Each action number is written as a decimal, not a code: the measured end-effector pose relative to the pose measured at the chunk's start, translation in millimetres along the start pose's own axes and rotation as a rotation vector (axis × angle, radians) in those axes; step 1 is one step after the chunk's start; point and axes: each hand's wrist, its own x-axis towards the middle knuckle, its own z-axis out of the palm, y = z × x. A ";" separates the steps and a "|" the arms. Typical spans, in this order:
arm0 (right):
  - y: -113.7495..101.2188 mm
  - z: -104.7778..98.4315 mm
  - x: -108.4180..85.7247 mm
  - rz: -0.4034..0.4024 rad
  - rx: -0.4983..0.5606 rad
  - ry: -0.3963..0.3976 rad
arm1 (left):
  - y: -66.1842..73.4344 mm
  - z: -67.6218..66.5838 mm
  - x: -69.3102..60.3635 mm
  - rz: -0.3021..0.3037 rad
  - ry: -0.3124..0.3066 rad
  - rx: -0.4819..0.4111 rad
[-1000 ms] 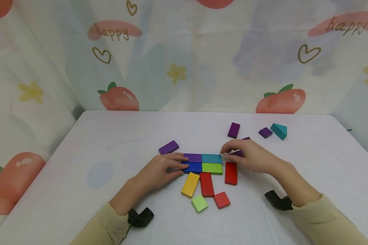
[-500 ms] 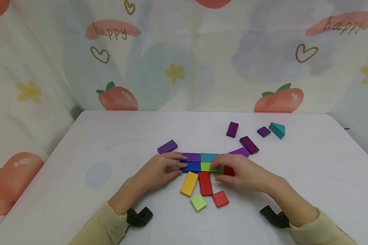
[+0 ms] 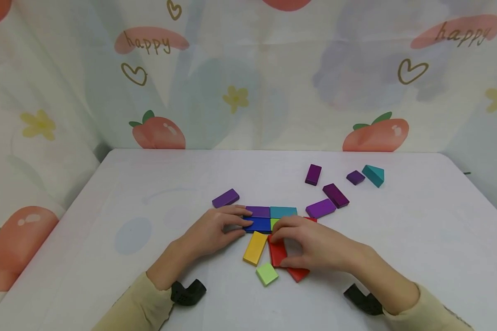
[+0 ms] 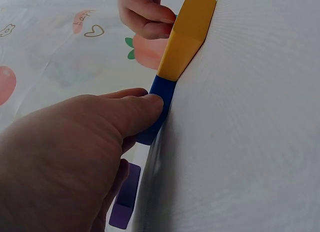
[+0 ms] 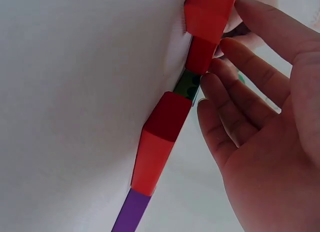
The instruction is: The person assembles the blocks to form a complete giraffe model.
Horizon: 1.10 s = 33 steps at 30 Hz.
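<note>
Head camera view: two bare hands are working among coloured blocks on a white table (image 3: 107, 257). At the centre, a purple block (image 3: 258, 211), a teal block (image 3: 283, 212), a blue block (image 3: 257, 225) and a partly hidden lime block (image 3: 274, 222) are forming a flat two-by-two rectangle. The left hand (image 3: 219, 231) is resting extended fingers against the rectangle's left end; the left wrist view is showing its thumb touching the blue block. The right hand (image 3: 316, 247) is spanning the red block (image 3: 277, 253) just below the rectangle, its fingers loosely bent and parted; no firm grip is showing, and exact contact is hard to tell. A yellow block (image 3: 255, 248) is slanting to its left. A pale green square (image 3: 267, 275) and a red square (image 3: 298, 275) are lying nearer the camera; purple pieces (image 3: 336, 196) and a teal triangle (image 3: 373, 175) are lying scattered beyond. The step in hand seems to be adjusting the red block while steadying the rectangle; the next move is probably calling for a light pinch, without nudging its neighbours.
</note>
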 end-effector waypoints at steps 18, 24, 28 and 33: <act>9.4 -5.4 -23.8 0.089 -0.025 0.044 | 0.4 0.6 -0.2 -0.003 0.005 -0.001; 11.2 -5.1 -26.0 0.092 -0.037 0.078 | 0.9 0.6 0.3 -0.010 0.005 -0.003; 12.7 -4.8 -25.1 0.082 -0.059 0.101 | 0.8 0.4 0.0 -0.009 0.003 -0.004; 17.8 -7.1 -22.1 0.098 -0.073 0.089 | 0.9 0.4 0.0 -0.011 0.000 -0.006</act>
